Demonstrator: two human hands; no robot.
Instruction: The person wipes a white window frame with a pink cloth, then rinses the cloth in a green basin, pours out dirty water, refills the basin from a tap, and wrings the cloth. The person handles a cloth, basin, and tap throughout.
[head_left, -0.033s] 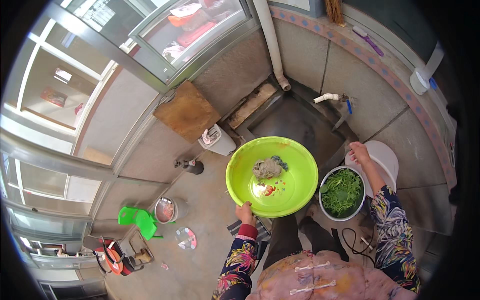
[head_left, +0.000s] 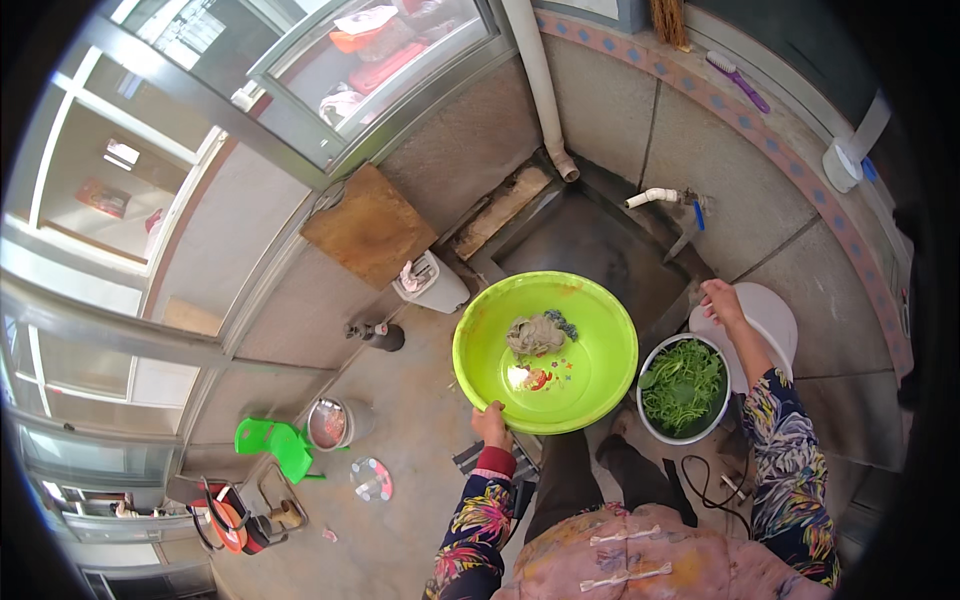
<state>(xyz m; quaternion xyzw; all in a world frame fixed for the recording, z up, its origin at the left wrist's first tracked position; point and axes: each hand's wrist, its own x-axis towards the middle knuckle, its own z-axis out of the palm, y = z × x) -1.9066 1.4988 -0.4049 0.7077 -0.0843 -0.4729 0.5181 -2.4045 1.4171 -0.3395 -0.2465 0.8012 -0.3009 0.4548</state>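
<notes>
My left hand (head_left: 492,425) is closed on the near left rim of a bright green plastic basin (head_left: 590,385), its thumb over the edge. A wet greyish cloth (head_left: 534,336) lies bunched in the basin beside a small blue-green scrubber-like clump (head_left: 562,322). Out to the right, my right hand (head_left: 720,302) hangs with curled fingers above a round white lid or stool top (head_left: 765,312), away from the basin. Whether anything is inside those fingers is hidden. Below it stands a pot (head_left: 722,415) full of leafy greens (head_left: 685,388).
A dark sunken sink (head_left: 580,245) lies beyond the basin, under a white tap (head_left: 655,196) with a blue handle. Leftward are a white bin (head_left: 438,285), a wooden board (head_left: 370,225), a dark bottle (head_left: 380,336), a bucket (head_left: 335,425) and a green chair (head_left: 285,445). A black cable (head_left: 715,500) loops near my feet.
</notes>
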